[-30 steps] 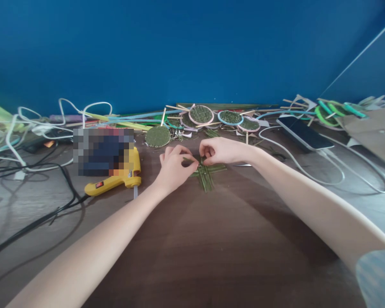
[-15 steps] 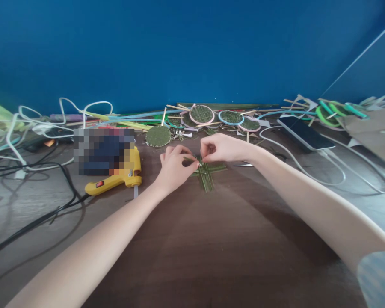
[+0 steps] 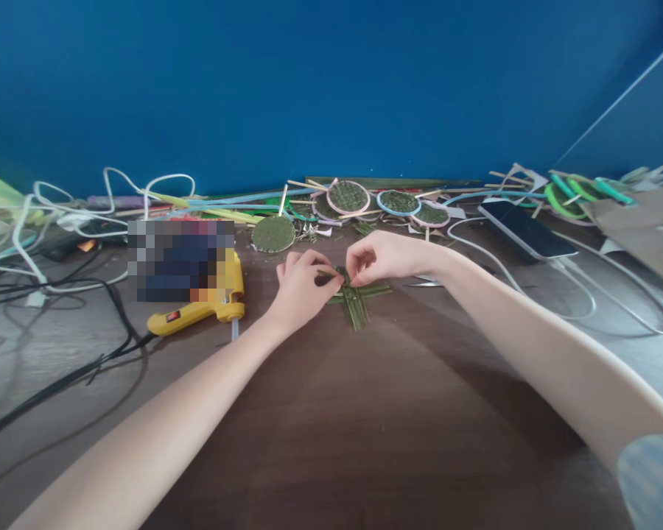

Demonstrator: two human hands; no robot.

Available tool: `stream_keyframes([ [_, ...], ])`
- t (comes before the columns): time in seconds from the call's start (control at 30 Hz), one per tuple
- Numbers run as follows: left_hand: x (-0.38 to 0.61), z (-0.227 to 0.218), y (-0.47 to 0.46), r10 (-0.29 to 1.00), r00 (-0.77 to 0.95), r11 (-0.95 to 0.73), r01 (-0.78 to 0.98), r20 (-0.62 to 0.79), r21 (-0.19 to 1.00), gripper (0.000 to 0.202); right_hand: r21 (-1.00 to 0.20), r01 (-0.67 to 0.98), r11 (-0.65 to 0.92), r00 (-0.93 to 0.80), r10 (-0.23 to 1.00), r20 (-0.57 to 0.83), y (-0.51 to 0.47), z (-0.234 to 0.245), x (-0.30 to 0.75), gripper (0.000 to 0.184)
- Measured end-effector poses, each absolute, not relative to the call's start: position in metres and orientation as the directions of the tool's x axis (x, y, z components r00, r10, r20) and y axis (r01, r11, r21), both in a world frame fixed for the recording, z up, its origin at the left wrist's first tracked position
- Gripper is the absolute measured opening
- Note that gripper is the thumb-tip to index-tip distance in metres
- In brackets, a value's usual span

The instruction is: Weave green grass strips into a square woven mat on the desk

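Green leaf strips (image 3: pixel 357 308) lie crossed over one another on the dark wooden table, several pointing toward me and others out to the right. My left hand (image 3: pixel 308 287) is closed on the left side of the crossing, thumb and forefinger pinching the strips. From the right, my right hand (image 3: pixel 379 258) pinches at the upper middle of the crossing with thumb and forefinger. The fingers hide part of the strips there. Just behind lies a round woven green fan (image 3: pixel 273 233) with a wooden stick handle.
To the left, a yellow glue gun (image 3: pixel 229 302) lies beside a blurred-out item and black cables (image 3: pixel 116 316). Several rimmed round fans (image 3: pixel 398 202) are piled along the blue wall. A phone (image 3: pixel 527 228) with a white cable lies at right, near cardboard (image 3: pixel 641 228).
My right hand's fingertips have come slightly lower over the crossing, the fingers a little less curled. My left hand stays in place.
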State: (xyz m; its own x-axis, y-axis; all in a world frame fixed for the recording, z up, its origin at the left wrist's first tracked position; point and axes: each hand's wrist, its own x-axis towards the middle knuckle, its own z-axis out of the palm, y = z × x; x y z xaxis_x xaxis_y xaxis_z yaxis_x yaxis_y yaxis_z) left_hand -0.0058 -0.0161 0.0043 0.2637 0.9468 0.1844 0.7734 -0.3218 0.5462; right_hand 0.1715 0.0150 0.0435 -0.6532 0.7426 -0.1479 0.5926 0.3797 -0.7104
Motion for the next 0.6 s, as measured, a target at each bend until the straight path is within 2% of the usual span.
stream_keyframes([
  [0.33,-0.0059,0.0071,-0.0181,0.945,0.28,-0.328,0.781,0.171,0.532,0.012,-0.696,0.513,0.502,-0.72,0.694,-0.03,0.0166,0.0394,0.1715,0.009],
  [0.6,-0.0067,0.0056,-0.017,0.94,0.296,-0.342,0.783,0.171,0.52,0.013,-0.731,0.448,0.515,-0.73,0.683,0.034,0.0181,0.0368,0.1719,0.007],
])
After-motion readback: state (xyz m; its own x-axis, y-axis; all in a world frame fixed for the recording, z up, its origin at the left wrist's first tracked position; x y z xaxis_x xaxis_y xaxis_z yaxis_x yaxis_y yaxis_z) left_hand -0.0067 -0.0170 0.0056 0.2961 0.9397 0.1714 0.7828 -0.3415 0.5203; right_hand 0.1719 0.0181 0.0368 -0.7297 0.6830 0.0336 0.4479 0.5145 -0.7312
